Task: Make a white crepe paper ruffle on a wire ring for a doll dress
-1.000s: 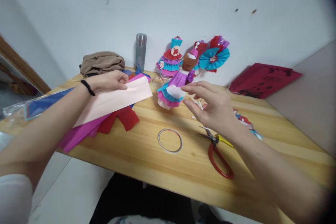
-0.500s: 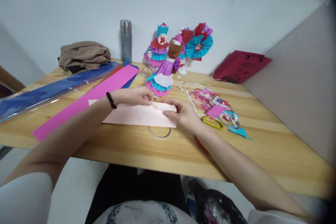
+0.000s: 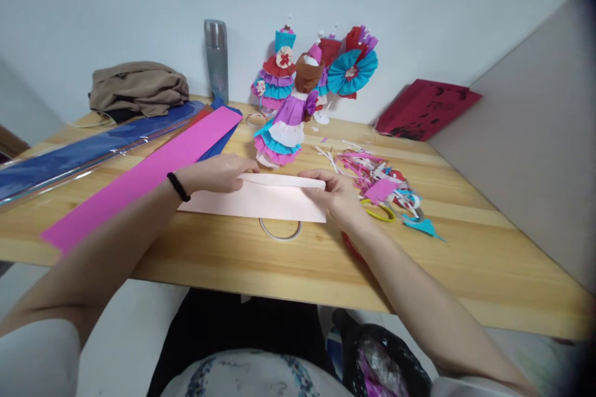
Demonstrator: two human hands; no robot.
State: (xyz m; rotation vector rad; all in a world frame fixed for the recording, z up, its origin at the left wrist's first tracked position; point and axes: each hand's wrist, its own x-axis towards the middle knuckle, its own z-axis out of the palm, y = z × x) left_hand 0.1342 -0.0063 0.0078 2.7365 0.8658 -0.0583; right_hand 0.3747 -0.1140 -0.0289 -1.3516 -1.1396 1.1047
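Observation:
A long strip of pale pink crepe paper (image 3: 261,201) lies across the table's front part, its far long edge folded over. My left hand (image 3: 218,172), with a black band at the wrist, pinches the folded edge toward the strip's left. At the right end, my right hand (image 3: 338,195) grips the fold between thumb and fingers. Partly under the near edge rests a thin ring (image 3: 280,232), probably a roll of tape. Just beyond the hands stands a doll-like figure (image 3: 286,121) in a ruffled paper dress.
A bright pink paper strip (image 3: 144,177) and blue packaged sheets (image 3: 102,142) lie left. At the back are a flask (image 3: 216,62), brown cloth (image 3: 139,90) and a teal paper flower (image 3: 352,76). Paper scraps (image 3: 377,177), yellow-handled scissors (image 3: 379,211) and a red bag (image 3: 426,110) are right.
My hands have moved apart along the strip, the left one leftward and the right one rightward. The folded edge now shows as a longer band between them. The view has shifted slightly.

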